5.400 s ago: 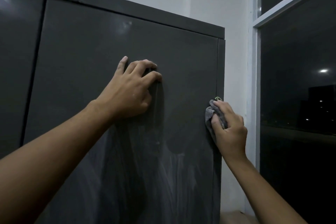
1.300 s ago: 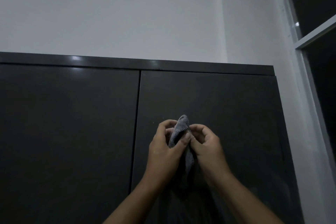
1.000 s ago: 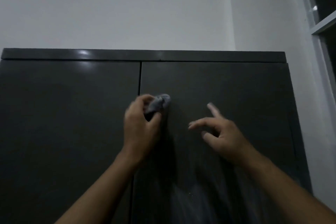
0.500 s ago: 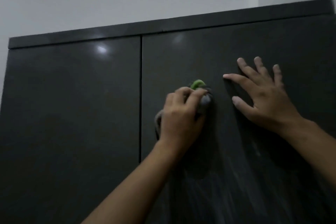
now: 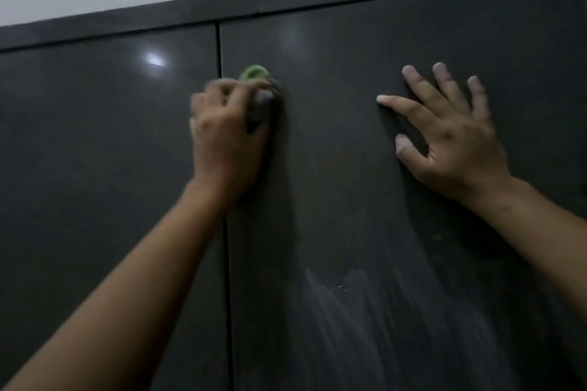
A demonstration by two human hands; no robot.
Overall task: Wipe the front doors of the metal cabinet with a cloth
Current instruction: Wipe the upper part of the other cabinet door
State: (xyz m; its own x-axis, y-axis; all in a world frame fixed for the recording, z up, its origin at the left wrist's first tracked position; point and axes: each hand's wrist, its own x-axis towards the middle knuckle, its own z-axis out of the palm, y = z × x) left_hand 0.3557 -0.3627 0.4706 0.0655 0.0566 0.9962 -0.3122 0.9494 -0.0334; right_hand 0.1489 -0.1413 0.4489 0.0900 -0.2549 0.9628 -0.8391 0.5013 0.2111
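I see left hand (image 5: 227,136) curled round the cloth (image 5: 255,74), holding it against the right door (image 5: 333,57) just right of the seam (image 5: 219,51), near the top. Motion blur there. Cloth mostly hidden under the fingers; only a green edge and a grey bit show. Right hand (image 5: 451,136) flat on same door, fingers spread, gripping nothing. Pale streaks (image 5: 349,295) lower down. Cabinet (image 5: 317,0) cut off left, right and below; left door (image 5: 95,136) only partly in frame.

The head camera faces the upper cabinet doors (image 5: 333,152) from close, tilted slightly upward.
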